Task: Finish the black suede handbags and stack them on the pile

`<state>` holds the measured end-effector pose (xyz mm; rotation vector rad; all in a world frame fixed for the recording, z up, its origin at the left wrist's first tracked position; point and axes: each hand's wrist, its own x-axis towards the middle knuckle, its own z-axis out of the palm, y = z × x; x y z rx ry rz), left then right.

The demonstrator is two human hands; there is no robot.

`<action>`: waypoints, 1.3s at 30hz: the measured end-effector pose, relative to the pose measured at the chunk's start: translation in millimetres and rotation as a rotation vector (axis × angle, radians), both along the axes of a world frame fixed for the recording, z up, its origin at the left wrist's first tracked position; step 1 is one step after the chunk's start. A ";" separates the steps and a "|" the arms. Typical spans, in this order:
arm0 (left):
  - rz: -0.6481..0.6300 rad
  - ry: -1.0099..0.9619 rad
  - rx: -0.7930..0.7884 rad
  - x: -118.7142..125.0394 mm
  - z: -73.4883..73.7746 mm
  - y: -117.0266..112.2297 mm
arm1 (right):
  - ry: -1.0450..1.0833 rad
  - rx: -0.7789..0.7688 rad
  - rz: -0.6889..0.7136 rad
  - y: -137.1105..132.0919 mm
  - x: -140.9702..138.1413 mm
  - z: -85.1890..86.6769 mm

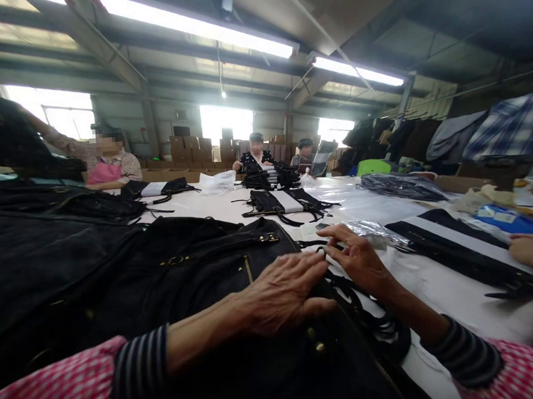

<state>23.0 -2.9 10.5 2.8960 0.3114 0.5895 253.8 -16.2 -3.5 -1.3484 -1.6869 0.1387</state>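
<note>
A black bag (275,337) with brass-coloured zips and studs lies in front of me, with more black bags heaped to its left. My left hand (285,294) rests flat on it, fingers stretched out together toward the right. Just beyond those fingertips is my right hand (355,257), its thumb and fingers bent into a pinch near the bag's edge. A bit of something dark shows at its fingertips, too small to name. Black straps (368,313) trail over the table below that hand.
On the white table (222,208) lie a black bag with a white band (287,201), clear plastic (372,232) and a larger banded bag (459,242). Another person's hands (531,249) are at right. Three people sit or stand across the table, with cartons (191,150) behind.
</note>
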 end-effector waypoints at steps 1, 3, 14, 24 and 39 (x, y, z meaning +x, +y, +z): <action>0.001 0.066 -0.013 0.9 -9.7 7.7 | 0.027 -0.002 -0.015 -2.2 1.9 -1.9; -0.005 0.144 -0.032 3.4 -28.1 16.9 | 0.063 -0.043 -0.026 -7.5 7.3 -8.3; 0.044 0.195 0.015 -23.2 -4.2 19.7 | -0.080 -0.388 0.060 -68.4 -3.4 -25.4; 1.136 0.495 0.069 -216.8 13.0 -6.4 | -0.246 -0.522 0.015 -34.7 -13.3 -12.0; 1.271 -0.414 -0.431 -220.2 -43.1 -0.9 | 0.117 -0.492 0.013 -12.4 -1.8 -30.3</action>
